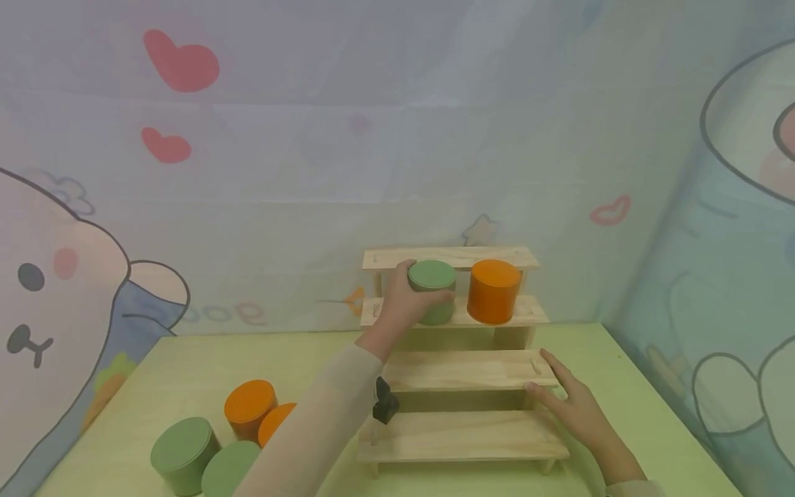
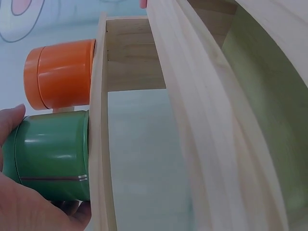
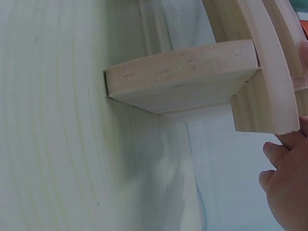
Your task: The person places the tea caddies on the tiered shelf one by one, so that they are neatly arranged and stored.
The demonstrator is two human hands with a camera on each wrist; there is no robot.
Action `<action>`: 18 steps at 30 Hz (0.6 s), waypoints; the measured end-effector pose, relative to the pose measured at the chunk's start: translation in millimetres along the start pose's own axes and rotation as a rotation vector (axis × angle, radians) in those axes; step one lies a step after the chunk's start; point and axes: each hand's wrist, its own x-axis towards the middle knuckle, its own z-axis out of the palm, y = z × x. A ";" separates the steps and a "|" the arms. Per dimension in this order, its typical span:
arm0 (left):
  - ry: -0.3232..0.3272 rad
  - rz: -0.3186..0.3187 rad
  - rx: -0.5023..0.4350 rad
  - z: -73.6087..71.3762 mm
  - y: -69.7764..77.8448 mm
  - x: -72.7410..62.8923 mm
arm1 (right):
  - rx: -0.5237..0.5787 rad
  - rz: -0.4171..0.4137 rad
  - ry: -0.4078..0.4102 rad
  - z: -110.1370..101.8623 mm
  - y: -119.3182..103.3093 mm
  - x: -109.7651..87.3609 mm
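Note:
My left hand [image 1: 406,300] grips a green round tin [image 1: 433,276], thumb across its front and fingers behind. In the left wrist view that green tin [image 2: 53,156] stands on a shelf board of the wooden tiered rack [image 1: 466,369]. Just right of it on the same tier stands an orange tin [image 1: 494,293], slightly apart from it. My right hand [image 1: 577,407] touches the right end of a lower tier, thumb at its front edge and fingers toward the back. The right wrist view shows this hand [image 3: 293,178] only in part, beside the rack's end.
Left of the rack, two orange tins and two green tins [image 1: 185,455] stand close together on the pale table [image 1: 335,352], partly hidden by my left sleeve. A printed cloth backdrop [image 1: 323,152] hangs behind the table. A small black object [image 1: 385,402] shows beside the left forearm.

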 end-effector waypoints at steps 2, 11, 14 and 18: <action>0.002 -0.006 -0.005 0.1 -0.2 0.0 | 0.000 -0.003 0.002 0.0 1.0 0.6; 0.000 -0.001 0.005 -4.4 0.8 -6.2 | -0.006 -0.009 0.008 0.5 1.4 1.4; -0.007 -0.006 0.016 -8.0 2.7 -10.9 | -0.008 -0.004 0.008 -0.1 0.9 1.2; -0.019 0.001 0.029 -15.2 6.6 -17.6 | -0.008 0.000 0.002 -1.0 0.5 1.0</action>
